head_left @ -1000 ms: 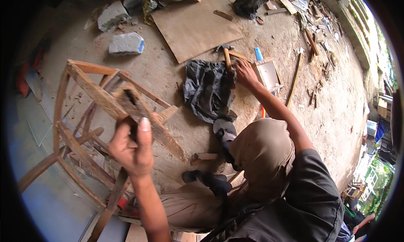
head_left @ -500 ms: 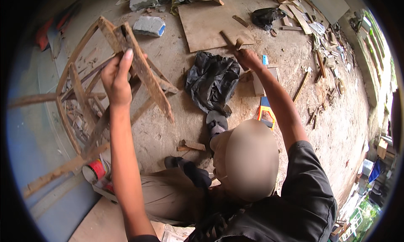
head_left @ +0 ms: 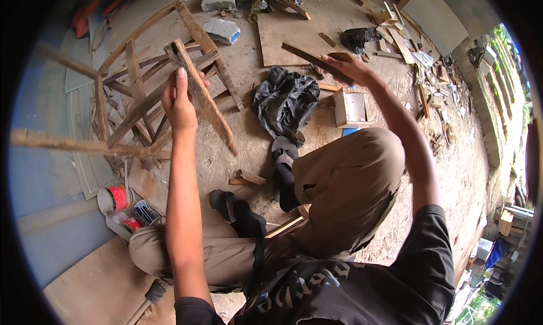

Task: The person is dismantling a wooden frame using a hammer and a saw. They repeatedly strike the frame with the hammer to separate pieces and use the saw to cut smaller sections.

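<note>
My left hand [head_left: 181, 107] is closed around a rough, weathered wood strip [head_left: 210, 105], its thumb lying along the near face. The strip slants down to the right, in front of an old wooden chair frame [head_left: 131, 76] on the left. Over at the upper right, my right hand [head_left: 352, 68] grips a flat dark wood strip [head_left: 302, 55], which points up and to the left. Part of that strip is hidden under the fingers. Between the hands, a crumpled black plastic bag [head_left: 284, 99] lies on the floor near my foot.
A pale open box [head_left: 352, 107] sits below my right hand. Beyond are a flat board [head_left: 277, 34], a concrete block [head_left: 222, 31] and a smaller black bag [head_left: 359, 38]. Wood scraps litter the right side. Paint cans [head_left: 116, 199] stand at lower left.
The strip in my left hand now shows lower and nearer, apart from the chair frame in outline. My right hand has turned, its strip lying flatter. My raised knee now covers the orange-handled saw.
</note>
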The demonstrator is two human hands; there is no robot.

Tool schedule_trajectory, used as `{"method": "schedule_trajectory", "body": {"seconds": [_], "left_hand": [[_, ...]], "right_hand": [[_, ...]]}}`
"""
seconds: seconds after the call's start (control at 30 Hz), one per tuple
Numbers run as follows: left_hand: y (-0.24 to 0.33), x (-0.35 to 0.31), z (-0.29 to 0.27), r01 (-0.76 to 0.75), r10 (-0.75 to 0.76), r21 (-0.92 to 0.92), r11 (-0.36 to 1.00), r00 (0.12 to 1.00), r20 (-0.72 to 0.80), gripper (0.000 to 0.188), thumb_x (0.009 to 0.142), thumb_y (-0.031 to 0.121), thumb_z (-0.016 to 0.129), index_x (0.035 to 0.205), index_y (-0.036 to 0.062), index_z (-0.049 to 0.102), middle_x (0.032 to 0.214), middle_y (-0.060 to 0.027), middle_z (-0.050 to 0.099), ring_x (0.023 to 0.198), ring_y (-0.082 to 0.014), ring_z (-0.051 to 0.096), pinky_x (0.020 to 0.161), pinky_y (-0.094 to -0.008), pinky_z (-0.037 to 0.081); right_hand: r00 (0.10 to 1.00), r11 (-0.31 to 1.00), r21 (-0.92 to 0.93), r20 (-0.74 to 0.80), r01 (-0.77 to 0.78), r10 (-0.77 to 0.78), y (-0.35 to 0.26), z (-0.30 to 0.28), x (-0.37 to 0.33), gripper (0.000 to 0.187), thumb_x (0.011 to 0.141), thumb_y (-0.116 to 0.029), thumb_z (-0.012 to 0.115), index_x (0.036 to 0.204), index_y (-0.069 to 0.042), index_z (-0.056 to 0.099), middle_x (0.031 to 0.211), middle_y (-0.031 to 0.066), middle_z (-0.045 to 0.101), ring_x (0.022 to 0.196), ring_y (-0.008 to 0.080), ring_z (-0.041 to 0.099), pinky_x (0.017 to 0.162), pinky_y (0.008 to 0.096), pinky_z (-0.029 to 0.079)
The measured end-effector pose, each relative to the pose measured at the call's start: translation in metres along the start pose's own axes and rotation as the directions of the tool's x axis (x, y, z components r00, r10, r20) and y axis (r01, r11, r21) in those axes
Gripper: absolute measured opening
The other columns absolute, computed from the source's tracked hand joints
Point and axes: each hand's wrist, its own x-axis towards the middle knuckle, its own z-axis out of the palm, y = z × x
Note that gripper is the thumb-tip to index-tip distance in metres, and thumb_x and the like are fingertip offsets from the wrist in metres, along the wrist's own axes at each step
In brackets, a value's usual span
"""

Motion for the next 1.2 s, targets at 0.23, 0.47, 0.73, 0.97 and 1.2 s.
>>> {"method": "schedule_trajectory", "body": {"seconds": [0.23,0.47,0.73,0.97,1.2], "left_hand": [[-0.049,-0.074,-0.051,0.297,-0.306,0.178,0.938,0.952,0.024,0.041,0.096,0.044,0.049,0.094,0.0039,0.058,0.077,-0.0065,0.059,0.053,-0.0123,0.058,0.049,-0.0269,0.047],[-0.13,-0.174,-0.143,0.63,-0.643,0.419,0.654,0.754,-0.13,0.037,0.095,0.038,0.054,0.094,0.0016,0.061,0.079,-0.0057,0.064,0.066,-0.015,0.063,0.058,-0.0301,0.048],[-0.145,-0.198,-0.153,0.54,-0.505,0.35,0.765,0.841,-0.193,0.033,0.095,0.033,0.056,0.102,0.0009,0.061,0.083,-0.0051,0.066,0.075,-0.013,0.062,0.068,-0.029,0.047],[-0.171,-0.22,-0.161,0.519,-0.472,0.608,0.601,0.844,-0.255,0.037,0.094,0.033,0.054,0.11,-0.0006,0.058,0.095,-0.0165,0.066,0.088,-0.0304,0.063,0.079,-0.0377,0.048],[-0.189,-0.233,-0.164,0.351,0.047,0.857,0.377,0.917,-0.396,0.039,0.087,0.025,0.061,0.119,0.0032,0.056,0.105,-0.0189,0.063,0.099,-0.0356,0.06,0.09,-0.0426,0.047]], "right_hand": [[0.982,0.768,-0.638,0.173,0.057,0.07,-0.034,-0.003,-0.051,0.042,0.087,-0.044,0.062,0.093,-0.002,0.064,0.073,0.0129,0.065,0.07,0.0234,0.066,0.063,0.0373,0.05],[0.942,0.941,-0.339,0.316,0.002,0.112,0.034,0.197,-0.049,0.043,0.095,-0.046,0.05,0.089,-0.005,0.061,0.064,0.0051,0.061,0.053,0.0165,0.057,0.049,0.0346,0.046],[0.949,0.916,-0.327,-0.134,0.231,-0.287,0.063,0.351,-0.084,0.048,0.084,-0.037,0.067,0.113,0.0,0.056,0.098,0.018,0.063,0.094,0.0286,0.063,0.08,0.0426,0.049],[0.922,0.642,-0.689,0.378,0.337,-0.079,0.087,0.42,-0.111,0.052,0.088,-0.038,0.058,0.124,-0.002,0.049,0.125,0.0189,0.052,0.115,0.0322,0.053,0.095,0.0445,0.043],[0.86,0.958,-0.188,0.501,0.215,-0.095,0.096,0.411,-0.098,0.044,0.086,-0.032,0.065,0.109,0.006,0.055,0.094,0.0165,0.062,0.092,0.0213,0.06,0.079,0.0334,0.047]]}}
